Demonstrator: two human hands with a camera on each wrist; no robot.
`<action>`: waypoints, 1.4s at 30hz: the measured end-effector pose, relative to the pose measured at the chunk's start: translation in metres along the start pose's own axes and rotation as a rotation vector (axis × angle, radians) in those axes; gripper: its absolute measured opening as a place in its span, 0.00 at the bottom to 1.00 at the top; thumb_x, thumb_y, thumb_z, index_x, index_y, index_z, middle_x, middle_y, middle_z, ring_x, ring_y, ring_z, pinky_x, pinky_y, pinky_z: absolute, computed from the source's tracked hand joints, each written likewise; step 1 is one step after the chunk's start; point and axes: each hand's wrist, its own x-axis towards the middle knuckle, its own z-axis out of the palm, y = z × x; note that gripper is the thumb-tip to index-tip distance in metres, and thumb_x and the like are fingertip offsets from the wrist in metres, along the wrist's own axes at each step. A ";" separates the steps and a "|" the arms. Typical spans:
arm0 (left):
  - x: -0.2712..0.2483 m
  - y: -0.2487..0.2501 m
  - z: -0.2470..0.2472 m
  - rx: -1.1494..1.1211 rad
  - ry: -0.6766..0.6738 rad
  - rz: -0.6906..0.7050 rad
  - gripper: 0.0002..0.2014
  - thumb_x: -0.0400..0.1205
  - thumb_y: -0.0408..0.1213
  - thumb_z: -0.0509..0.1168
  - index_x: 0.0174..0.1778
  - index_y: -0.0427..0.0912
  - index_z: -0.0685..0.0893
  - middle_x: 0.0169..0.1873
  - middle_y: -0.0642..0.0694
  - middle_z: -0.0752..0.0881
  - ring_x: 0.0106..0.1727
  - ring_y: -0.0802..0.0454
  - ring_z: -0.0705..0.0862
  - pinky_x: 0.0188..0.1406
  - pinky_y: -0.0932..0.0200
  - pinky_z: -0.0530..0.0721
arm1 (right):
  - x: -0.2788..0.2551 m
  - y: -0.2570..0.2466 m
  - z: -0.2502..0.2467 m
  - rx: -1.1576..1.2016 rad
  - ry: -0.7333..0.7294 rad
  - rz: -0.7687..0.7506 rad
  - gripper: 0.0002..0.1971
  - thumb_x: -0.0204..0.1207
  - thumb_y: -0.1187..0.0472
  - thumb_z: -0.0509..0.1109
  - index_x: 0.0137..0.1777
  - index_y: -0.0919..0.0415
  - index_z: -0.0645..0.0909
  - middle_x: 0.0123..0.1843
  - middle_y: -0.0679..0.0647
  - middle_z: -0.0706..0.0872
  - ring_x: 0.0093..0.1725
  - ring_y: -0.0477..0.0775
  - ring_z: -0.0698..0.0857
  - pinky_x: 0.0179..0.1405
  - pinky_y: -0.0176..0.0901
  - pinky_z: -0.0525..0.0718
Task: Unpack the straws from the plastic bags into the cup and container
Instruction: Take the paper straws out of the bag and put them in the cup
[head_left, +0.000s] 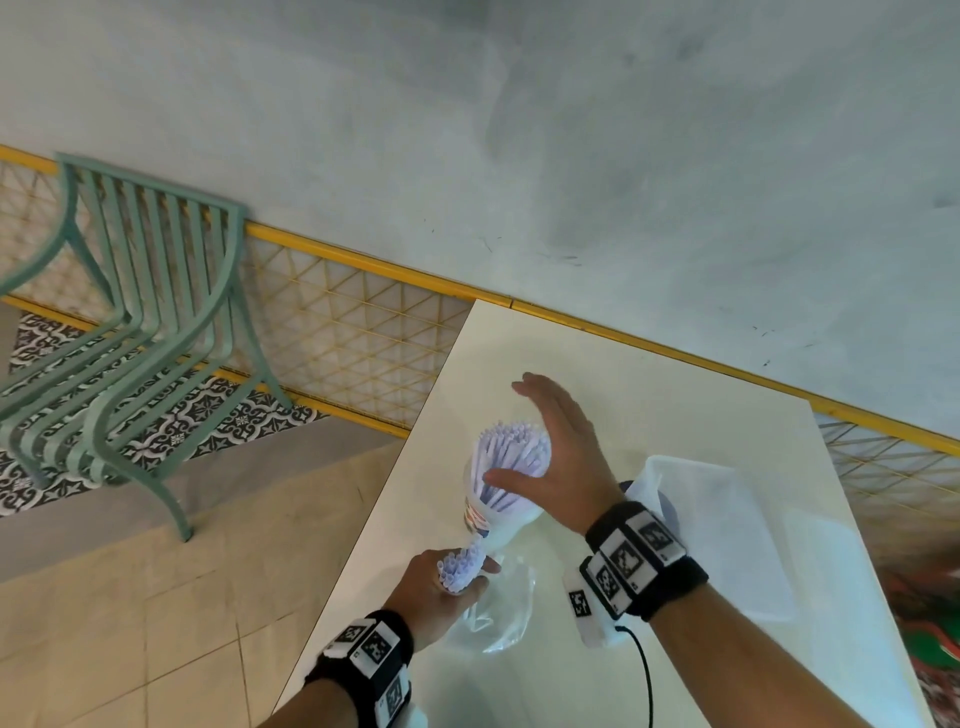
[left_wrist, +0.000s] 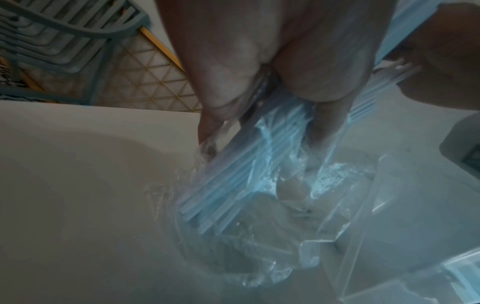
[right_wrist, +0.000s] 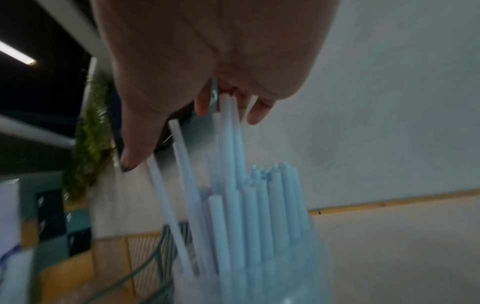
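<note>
Your left hand (head_left: 434, 587) is gripping bagged straws (head_left: 460, 567) near the table (head_left: 675, 395) edge; your right hand (head_left: 556, 452) is hovering flat-fingered over the cup (head_left: 480, 512).

The bench (head_left: 649, 395) looks smooth, matt and off-white. On it, the plastic bag (head_left: 498, 608) is thin, clear, crinkled film with glossy highlights. The straws (head_left: 514, 452) are smooth, pale, matt tubes. The cup (head_left: 480, 512) looks like translucent plastic. The chair (head_left: 150, 322), far left, looks like painted green metal, satin. The wall (head_left: 519, 156) is matt, mottled plaster.
</note>
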 end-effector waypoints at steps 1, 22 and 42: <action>0.000 0.000 0.000 -0.002 0.000 0.001 0.10 0.78 0.34 0.71 0.45 0.55 0.92 0.47 0.65 0.91 0.48 0.64 0.89 0.46 0.78 0.80 | -0.003 -0.003 0.005 -0.088 -0.047 -0.032 0.42 0.70 0.39 0.76 0.81 0.49 0.63 0.84 0.44 0.64 0.82 0.43 0.63 0.76 0.39 0.64; 0.001 -0.001 -0.001 0.041 -0.019 0.026 0.05 0.80 0.38 0.71 0.48 0.53 0.90 0.47 0.60 0.90 0.47 0.68 0.86 0.45 0.79 0.75 | -0.015 -0.027 0.030 -0.506 -0.176 -0.205 0.24 0.85 0.50 0.53 0.80 0.49 0.67 0.83 0.43 0.66 0.80 0.53 0.67 0.70 0.59 0.67; 0.003 0.000 -0.005 0.093 -0.119 0.076 0.08 0.83 0.38 0.68 0.41 0.57 0.82 0.32 0.74 0.85 0.33 0.72 0.81 0.37 0.76 0.75 | -0.085 -0.011 0.062 0.298 -0.222 0.267 0.28 0.68 0.66 0.80 0.68 0.51 0.81 0.46 0.41 0.83 0.32 0.43 0.79 0.40 0.24 0.78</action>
